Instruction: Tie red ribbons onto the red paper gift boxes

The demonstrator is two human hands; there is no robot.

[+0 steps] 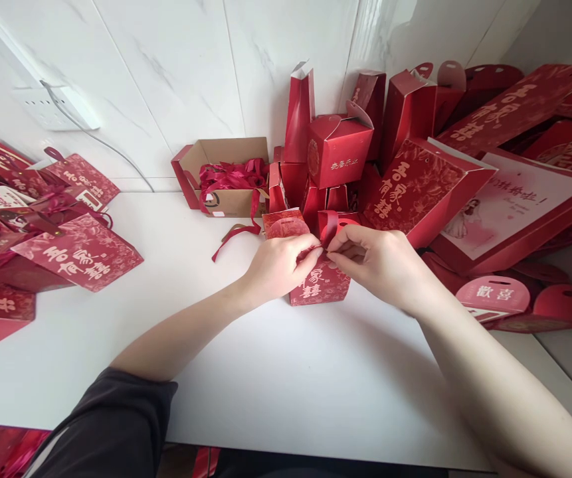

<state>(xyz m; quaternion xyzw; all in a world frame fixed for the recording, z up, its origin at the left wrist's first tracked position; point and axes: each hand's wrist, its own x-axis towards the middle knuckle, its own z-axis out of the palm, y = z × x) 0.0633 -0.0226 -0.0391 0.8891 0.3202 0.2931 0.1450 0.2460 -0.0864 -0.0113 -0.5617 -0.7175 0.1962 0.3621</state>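
Note:
A small red gift box (321, 292) with pale Chinese lettering stands upright on the white table, in front of me. At its top edge, a dark red ribbon (330, 224) rises in a loop between my hands. My left hand (282, 265) is closed in a pinch at the box's upper left, thumb against fingers, on the ribbon. Opposite it, my right hand (373, 262) pinches the ribbon close to the left fingertips. The fingers hide the box's top, and the exact run of the ribbon there is not visible.
An open cardboard box (238, 202) of crimson ribbons stands against the tiled wall, one ribbon end trailing out. Red gift boxes (339, 149) are piled behind and to the right. Ribboned red boxes (84, 255) lie at the left. A cable hangs from a wall socket (59, 109).

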